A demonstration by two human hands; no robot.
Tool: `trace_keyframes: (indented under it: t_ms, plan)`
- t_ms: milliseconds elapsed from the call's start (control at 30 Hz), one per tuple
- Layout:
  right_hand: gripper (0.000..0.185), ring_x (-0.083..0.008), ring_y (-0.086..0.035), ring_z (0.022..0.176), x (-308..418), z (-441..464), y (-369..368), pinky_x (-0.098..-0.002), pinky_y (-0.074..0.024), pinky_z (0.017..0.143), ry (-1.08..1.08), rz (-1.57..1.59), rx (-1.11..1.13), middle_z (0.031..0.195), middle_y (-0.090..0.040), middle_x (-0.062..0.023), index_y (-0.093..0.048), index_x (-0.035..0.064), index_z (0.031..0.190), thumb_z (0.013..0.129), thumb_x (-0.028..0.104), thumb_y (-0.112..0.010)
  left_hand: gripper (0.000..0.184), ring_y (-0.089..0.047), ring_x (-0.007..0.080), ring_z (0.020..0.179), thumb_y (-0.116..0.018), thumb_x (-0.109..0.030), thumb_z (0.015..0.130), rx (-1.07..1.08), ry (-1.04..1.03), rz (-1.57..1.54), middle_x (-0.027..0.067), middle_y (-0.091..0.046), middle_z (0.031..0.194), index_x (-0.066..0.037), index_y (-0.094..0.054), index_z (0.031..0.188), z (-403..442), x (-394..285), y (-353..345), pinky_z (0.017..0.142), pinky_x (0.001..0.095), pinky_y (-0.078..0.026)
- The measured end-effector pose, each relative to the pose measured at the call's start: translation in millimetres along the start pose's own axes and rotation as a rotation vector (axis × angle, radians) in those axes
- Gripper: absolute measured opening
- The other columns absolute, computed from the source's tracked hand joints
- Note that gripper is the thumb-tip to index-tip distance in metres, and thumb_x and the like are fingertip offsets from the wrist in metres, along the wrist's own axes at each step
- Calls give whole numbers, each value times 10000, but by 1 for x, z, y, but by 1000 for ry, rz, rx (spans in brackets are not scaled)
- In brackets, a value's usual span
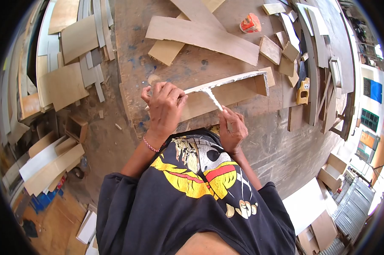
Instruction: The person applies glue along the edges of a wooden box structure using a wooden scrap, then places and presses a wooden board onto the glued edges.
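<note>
A long, narrow wooden box [226, 94] lies across the near part of the workbench, its top edge coated with white paste or glue. My left hand [164, 104] is closed over the box's left end, its fingers curled around the wood. Between the fingertips of my right hand [233, 129] is a thin stick [213, 100] smeared white. The far end of this stick touches the coated edge near the middle of the box. What lies beneath my left palm is hidden.
Flat boards [204, 40] overlap farther back on the workbench [134, 85], near a red-and-white cup [250, 24]. To the right are small wood offcuts [270, 50] and a handsaw with a yellow handle [303, 91]. Stacked panels [79, 38] stand at the left.
</note>
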State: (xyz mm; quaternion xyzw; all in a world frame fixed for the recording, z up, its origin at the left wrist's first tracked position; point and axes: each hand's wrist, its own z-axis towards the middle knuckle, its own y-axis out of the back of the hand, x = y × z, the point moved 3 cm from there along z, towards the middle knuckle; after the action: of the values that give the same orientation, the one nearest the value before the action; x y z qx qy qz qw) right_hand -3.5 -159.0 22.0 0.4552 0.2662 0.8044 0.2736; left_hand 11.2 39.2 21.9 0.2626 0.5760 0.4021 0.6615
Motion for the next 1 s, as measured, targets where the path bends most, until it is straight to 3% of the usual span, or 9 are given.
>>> trace_keyframes:
  t_ms: [100, 167, 200, 533, 800, 1000]
  plan:
    - [139, -196, -672, 719, 0, 5, 6, -282, -495, 673, -141, 0, -57, 847, -689, -116, -622, 12, 908, 781, -7, -675, 125, -521, 162, 941, -753, -158, 676, 5, 7, 8, -37, -587, 805, -139, -650, 744, 1, 0, 1, 913, 400, -246]
    - [106, -145, -657, 680, -13, 7, 3, -237, -487, 643, -573, 201, -83, 817, -684, -121, -602, -6, 907, 817, 19, -653, 121, -521, 163, 938, -752, -159, 679, 6, 6, 4, -36, -586, 801, -139, -650, 742, 1, 0, 1, 913, 400, -247]
    - [103, -106, -631, 647, -21, 8, -3, -209, -474, 586, -622, 339, -108, 794, -679, -111, -571, -21, 925, 859, 44, -617, 119, -521, 163, 936, -750, -162, 681, 5, 1, 2, -36, -586, 798, -139, -652, 744, 1, -1, 1, 912, 401, -247]
    - [95, -68, -561, 605, -26, -12, -27, -219, -451, 533, -686, 458, -21, 767, -672, -82, -535, -3, 950, 895, 64, -574, 106, -501, 172, 931, -737, -161, 679, 3, -24, -20, -32, -576, 804, -140, -644, 725, 1, 2, -4, 911, 444, -237]
    - [107, -180, -659, 652, -8, -16, -41, -278, -494, 583, -551, 371, 192, 739, -673, -118, -550, 3, 922, 851, 52, -614, 133, -509, 167, 958, -744, -154, 676, 12, -17, -6, -34, -587, 839, -140, -655, 774, 0, 3, 0, 915, 423, -239]
    - [90, -186, -668, 693, 1, -13, -40, -290, -505, 598, -601, 437, 230, 755, -673, -113, -546, 0, 909, 863, 57, -600, 169, -512, 172, 982, -755, -147, 668, 36, 35, 29, -28, -596, 869, -133, -656, 803, -2, 9, 8, 919, 403, -243]
